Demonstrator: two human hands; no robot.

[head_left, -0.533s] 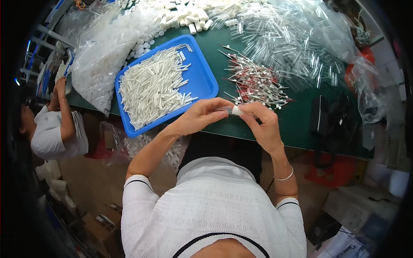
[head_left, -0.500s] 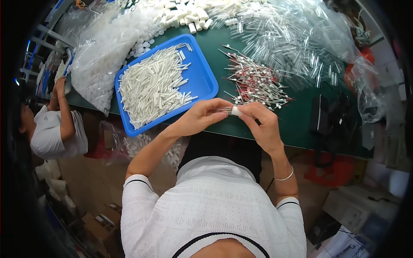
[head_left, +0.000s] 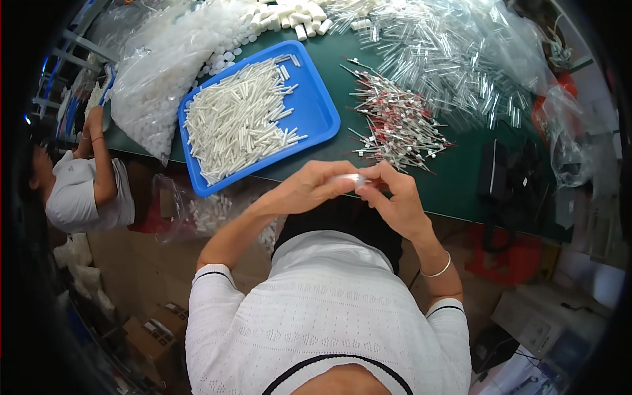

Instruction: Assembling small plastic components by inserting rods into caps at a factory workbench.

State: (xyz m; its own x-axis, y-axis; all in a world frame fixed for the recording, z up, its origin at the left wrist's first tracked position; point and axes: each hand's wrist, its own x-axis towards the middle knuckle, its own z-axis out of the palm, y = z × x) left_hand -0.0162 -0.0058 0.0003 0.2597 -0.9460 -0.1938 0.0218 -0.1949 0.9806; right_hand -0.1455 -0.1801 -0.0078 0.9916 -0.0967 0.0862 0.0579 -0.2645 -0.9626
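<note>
My left hand (head_left: 309, 187) and my right hand (head_left: 398, 199) meet in front of me, just off the near table edge. Between their fingertips is a small clear tube (head_left: 360, 180) with white showing in it. Both hands are closed, thumb and fingers pinching it from either side. The fingers cover most of it, so I cannot make out how the white part sits. Beyond the left hand lies a blue tray (head_left: 324, 125) with many short white rods (head_left: 243, 125). Past the right hand is a pile of thin red and white leaded parts (head_left: 401, 122).
Clear tubes (head_left: 454, 66) heap at the back right, white cylinders (head_left: 306, 20) at the back. A plastic bag of white pieces (head_left: 148, 99) stands left of the tray. Black equipment (head_left: 490, 171) sits at the right. Another person (head_left: 89, 191) works at the far left.
The white piece and clear tube, plainly visible between my fingertips before, are now more covered by them. Both hands have come closer together and slightly nearer to me.
</note>
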